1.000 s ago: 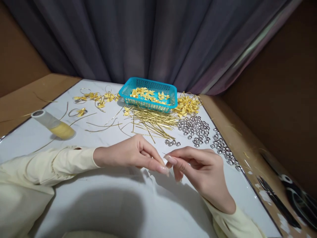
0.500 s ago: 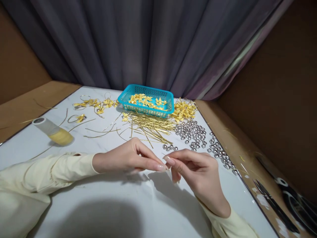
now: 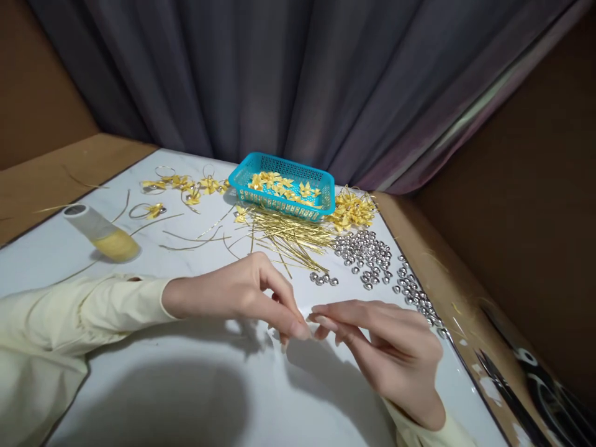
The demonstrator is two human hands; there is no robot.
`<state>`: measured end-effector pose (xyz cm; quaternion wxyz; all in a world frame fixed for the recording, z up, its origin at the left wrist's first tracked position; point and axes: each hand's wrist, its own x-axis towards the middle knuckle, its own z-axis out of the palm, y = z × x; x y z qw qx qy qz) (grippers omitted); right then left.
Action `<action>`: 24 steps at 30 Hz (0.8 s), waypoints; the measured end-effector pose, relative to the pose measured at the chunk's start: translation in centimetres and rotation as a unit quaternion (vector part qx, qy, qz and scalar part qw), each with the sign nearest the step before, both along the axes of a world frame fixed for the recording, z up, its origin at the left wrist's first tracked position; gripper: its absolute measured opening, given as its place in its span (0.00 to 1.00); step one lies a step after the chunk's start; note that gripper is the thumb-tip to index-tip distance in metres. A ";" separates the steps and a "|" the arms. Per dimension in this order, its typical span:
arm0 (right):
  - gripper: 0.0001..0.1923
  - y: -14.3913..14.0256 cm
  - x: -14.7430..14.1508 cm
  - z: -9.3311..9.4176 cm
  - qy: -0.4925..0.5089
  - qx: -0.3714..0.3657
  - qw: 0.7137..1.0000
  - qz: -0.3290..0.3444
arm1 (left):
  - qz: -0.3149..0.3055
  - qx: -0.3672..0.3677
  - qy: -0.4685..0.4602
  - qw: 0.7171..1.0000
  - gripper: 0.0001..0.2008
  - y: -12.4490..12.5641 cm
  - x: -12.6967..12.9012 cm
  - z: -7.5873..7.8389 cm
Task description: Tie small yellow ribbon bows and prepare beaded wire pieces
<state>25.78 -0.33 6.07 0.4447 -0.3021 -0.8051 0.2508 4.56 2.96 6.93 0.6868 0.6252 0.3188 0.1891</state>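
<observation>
Both forearms, in pale yellow sleeves, reach in low and meet at the middle. The left hand (image 3: 237,292) curls, thumb and forefinger pinched, its tips touching those of the right hand (image 3: 391,354), whose fingers stretch leftward, palm turned down

Backdrop: hanging in deep folds, grey-purple curtain (image 3: 288,81).
Work surface: lying pale, white marbled tabletop (image 3: 153,397).
Surround: showing along both sides, brown board (image 3: 51,177).
Right: rising dark, brown wall (image 3: 535,186).
Light: falling dimly, casting soft shadows.

turquoise basket (image 3: 284,166), silver beads (image 3: 365,251), grey curtain (image 3: 279,74)
</observation>
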 end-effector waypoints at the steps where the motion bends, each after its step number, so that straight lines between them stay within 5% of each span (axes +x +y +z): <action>1: 0.14 0.0 0.0 0.0 -0.006 0.009 1.000 0.013 | -0.004 -0.025 -0.003 1.000 0.04 0.0 0.0 0.0; 6: 0.16 0.0 0.1 -0.1 -0.015 0.009 0.999 0.036 | -0.029 -0.081 -0.016 0.996 0.04 0.2 0.0 -0.3; 24: 0.11 0.0 -0.4 -0.3 0.008 0.016 0.999 0.045 | -0.046 -0.096 -0.017 0.994 0.03 0.3 -0.1 -0.2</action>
